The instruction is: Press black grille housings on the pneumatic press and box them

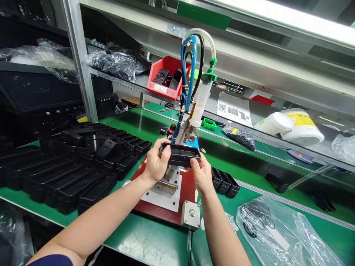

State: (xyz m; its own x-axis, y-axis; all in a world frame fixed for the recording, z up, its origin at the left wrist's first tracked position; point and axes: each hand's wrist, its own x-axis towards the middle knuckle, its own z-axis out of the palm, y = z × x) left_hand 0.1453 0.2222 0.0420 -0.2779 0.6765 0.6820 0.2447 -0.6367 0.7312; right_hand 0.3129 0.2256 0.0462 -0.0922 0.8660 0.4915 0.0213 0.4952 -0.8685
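A long black plastic housing [181,156] is held level between both hands, its open side up. My left hand [158,160] grips its left end, thumb on the near wall. My right hand [202,171] grips its right end, thumb at the near lower corner. Just beyond and above the housing is a dispensing machine with a clear syringe [202,99], a green cap and blue and black tubes. The machine stands on a dark red base [155,210] with a white plate. Whether the housing touches the machine, I cannot tell.
Many black housings [74,173] lie in rows on the left; several more [226,183] are at the right. A button box [191,214] sits on the base's front corner. A plastic bag [285,236] lies at lower right. The shelf holds a red bin [168,79] and white tubs [302,127].
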